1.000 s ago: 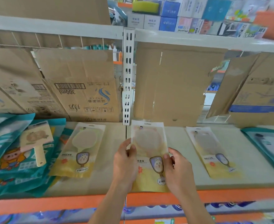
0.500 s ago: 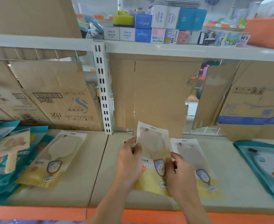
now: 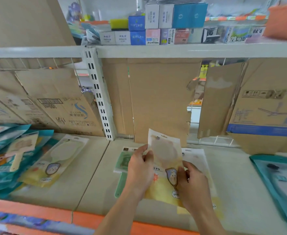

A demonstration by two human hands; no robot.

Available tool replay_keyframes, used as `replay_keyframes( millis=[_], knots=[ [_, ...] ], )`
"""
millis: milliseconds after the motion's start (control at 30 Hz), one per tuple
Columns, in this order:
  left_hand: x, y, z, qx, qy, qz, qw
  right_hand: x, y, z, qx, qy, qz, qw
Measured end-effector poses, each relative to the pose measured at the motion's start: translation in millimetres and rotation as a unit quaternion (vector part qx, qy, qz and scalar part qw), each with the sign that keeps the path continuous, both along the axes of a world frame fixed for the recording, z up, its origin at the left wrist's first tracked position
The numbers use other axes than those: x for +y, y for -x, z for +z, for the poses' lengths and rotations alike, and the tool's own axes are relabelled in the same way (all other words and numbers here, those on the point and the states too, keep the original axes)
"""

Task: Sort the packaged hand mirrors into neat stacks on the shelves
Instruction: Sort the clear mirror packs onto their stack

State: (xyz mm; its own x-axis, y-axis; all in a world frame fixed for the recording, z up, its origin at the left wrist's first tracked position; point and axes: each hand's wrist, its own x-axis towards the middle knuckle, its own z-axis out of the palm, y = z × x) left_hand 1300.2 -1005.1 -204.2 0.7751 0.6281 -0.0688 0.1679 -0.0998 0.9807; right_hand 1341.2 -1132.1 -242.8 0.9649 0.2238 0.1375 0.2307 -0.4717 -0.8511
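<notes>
Yellow pack (image 3: 166,150) edge in left hand (image 3: 140,168)

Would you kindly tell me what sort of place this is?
Probably a shop, mid-restock: slotted metal shelving, small boxed goods on the upper shelf, and mirror packs lying on the shelf below.

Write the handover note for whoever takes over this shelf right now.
Left hand pinches the left edge of the held yellow packet; right hand grips its lower right side.
It is tilted above a similar packet lying on the shelf; a green mirror packet lies beside, under the left hand.
Done: no neat stack visible yet; a lone yellow packet lies in the left bay.
Left: lay the held one down, gather the yellows, tidy the teal pile at far left.
</notes>
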Motion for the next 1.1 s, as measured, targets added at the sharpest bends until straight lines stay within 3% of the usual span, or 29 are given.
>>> replay_keyframes(
  millis=[633,867,1100],
  knots=[
    [-51.0,-24.7,-39.7,0.07,-0.005,-0.058,0.996,-65.1,-23.0,-13.8,0.005,0.058,-0.012,0.998],
    [-56.3,-29.6,-60.8,0.136,-0.093,-0.128,0.978,-81.6,-31.7,-24.4,0.004,0.116,-0.031,0.993],
    [-55.4,-31.0,-69.7,0.172,-0.165,-0.13,0.962,-86.6,-35.4,-35.2,0.036,0.114,-0.045,0.992]
  ],
)
